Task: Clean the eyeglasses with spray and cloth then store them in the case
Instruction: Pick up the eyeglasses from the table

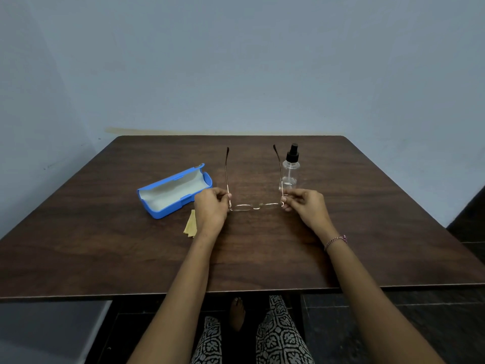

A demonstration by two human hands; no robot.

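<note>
At frame centre, the left hand (211, 206) and right hand (304, 203) each pinched a hinge of the eyeglasses (256, 206), temples unfolded. Recommended: keep fingers off lenses; spray bottle (290, 169) stood just right.

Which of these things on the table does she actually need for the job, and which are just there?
Needed for the job:
- eyeglasses, pinched at the hinges by left hand and right hand
- spray bottle
- yellow cloth
- blue case, lying open

Just there:
- table
- bracelet on the right wrist
- grey block beside the table
</note>
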